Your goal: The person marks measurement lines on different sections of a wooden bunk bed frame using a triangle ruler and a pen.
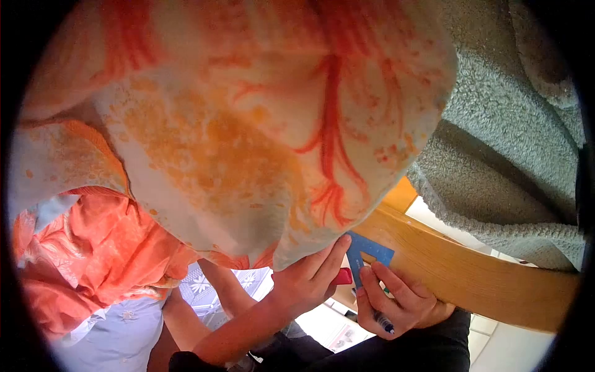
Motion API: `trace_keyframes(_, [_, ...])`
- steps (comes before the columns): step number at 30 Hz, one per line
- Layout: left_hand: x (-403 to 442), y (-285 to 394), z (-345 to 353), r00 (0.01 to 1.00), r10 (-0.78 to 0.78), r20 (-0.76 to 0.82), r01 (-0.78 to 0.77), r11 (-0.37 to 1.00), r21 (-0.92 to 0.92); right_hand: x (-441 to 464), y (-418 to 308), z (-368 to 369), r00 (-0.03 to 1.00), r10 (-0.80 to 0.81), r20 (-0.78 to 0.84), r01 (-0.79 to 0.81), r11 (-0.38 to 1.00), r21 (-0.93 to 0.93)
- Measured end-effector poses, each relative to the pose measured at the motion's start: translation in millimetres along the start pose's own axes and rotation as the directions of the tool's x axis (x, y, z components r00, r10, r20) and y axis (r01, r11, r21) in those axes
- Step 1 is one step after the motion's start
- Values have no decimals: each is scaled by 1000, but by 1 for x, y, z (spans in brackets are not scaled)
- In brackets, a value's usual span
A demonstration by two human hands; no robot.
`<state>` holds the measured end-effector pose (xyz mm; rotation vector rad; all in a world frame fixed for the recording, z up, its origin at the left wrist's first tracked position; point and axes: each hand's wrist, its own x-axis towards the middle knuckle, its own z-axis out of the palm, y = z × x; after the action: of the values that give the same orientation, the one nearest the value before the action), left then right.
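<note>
The blue set square is between the two hands, in front of the curved wooden band. The right hand is curled around a pen, its fingertips at the set square. The left hand has its fingertips at another corner; whether it grips is unclear. A red object shows just beside its fingers. Patterned fabric hangs above both hands, grey towelling to their upper right.
</note>
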<state>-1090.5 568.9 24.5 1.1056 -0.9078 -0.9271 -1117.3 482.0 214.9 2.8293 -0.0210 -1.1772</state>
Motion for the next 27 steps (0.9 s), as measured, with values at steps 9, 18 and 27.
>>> trace_keyframes(9, [2, 0, 0, 1000, 1, -17, -2, 999, -47, 2, 3, -1, 1000, -17, -2, 17, 1000, 4])
trace_keyframes(18, [5, -6, -3, 989, 149, -4, -147, 984, 101, -1, -7, -4, 996, 73, 55, -75, 996, 38])
trace_keyframes(27, [0, -10, 6, 980, 187, -71, -176, 974, 140, 14, 6, -36, 949, 310, 52, -312, 910, 274])
